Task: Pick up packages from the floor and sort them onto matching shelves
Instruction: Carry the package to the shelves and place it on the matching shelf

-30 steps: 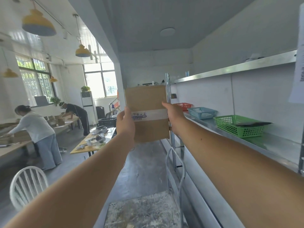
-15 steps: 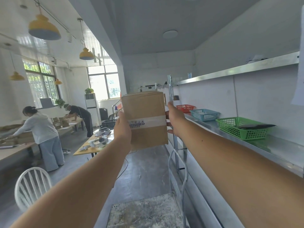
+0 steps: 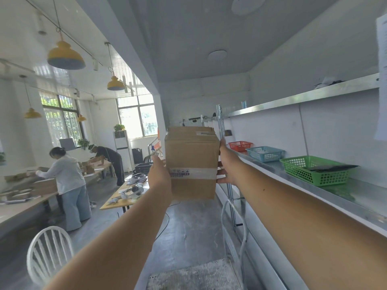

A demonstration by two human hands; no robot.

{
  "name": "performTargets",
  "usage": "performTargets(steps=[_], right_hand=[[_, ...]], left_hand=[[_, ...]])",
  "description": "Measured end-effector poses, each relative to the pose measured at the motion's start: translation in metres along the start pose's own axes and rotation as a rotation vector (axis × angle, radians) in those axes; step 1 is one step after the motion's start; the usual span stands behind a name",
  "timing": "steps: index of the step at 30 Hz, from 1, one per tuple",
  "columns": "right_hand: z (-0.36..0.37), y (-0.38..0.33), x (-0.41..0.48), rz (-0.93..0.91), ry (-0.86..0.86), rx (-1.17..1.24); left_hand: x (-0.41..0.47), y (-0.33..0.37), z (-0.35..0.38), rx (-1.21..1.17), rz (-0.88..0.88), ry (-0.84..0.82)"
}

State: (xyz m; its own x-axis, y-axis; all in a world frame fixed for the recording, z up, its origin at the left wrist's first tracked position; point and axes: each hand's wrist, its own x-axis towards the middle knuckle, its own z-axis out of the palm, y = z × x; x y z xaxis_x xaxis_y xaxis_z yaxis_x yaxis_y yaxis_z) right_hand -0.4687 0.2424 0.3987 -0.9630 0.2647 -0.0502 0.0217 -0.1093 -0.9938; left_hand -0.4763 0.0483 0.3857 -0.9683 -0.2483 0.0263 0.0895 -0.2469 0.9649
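Note:
A brown cardboard box with a white tape band and a small printed label is held out in front of me at arm's length, its top face tipped slightly into view. My left hand presses against its left side and my right hand against its right side. The box hangs in the aisle, left of the metal shelf on the right wall. On that shelf stand a green basket with a dark flat item inside, a blue basket and a red basket.
An upper shelf runs above the baskets. A white metal cart stands below the box, with a white chair at lower left. Two people work at long tables on the left; a yellow table holds headsets.
The box has tilted so its top face now shows, and it sits slightly lower and further right in view. Both hands keep their hold on its sides.

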Motion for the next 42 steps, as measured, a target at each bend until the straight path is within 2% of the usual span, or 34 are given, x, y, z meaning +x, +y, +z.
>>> performTargets(steps=[8,12,15,22,27,33,36,39,42], right_hand=[[0.002,-0.004,-0.004,-0.016,-0.044,0.001],[0.002,-0.006,-0.003,-0.019,-0.053,0.013],[0.003,-0.007,0.001,-0.016,-0.047,0.041],[-0.002,-0.01,-0.004,-0.044,-0.01,0.075],[-0.006,-0.008,0.006,-0.105,0.073,0.136],[-0.003,-0.007,-0.007,-0.127,-0.085,0.232],[0.001,-0.007,-0.009,-0.176,-0.171,0.247],[0.003,-0.006,-0.011,-0.176,-0.163,0.233],[0.006,-0.007,-0.014,-0.196,-0.11,0.164]], left_hand=[[-0.003,0.003,-0.003,-0.075,-0.054,0.034],[-0.003,0.004,-0.003,-0.11,-0.005,0.017],[-0.003,0.007,-0.005,-0.137,-0.075,0.038],[-0.022,0.004,-0.017,-0.1,-0.052,-0.119],[-0.009,0.0,-0.028,-0.127,-0.048,-0.136],[-0.016,0.006,-0.028,-0.173,-0.079,-0.185],[-0.021,0.006,-0.026,-0.207,-0.138,-0.269],[-0.025,0.005,-0.028,-0.233,-0.18,-0.309],[-0.026,0.007,-0.032,-0.187,-0.143,-0.303]])
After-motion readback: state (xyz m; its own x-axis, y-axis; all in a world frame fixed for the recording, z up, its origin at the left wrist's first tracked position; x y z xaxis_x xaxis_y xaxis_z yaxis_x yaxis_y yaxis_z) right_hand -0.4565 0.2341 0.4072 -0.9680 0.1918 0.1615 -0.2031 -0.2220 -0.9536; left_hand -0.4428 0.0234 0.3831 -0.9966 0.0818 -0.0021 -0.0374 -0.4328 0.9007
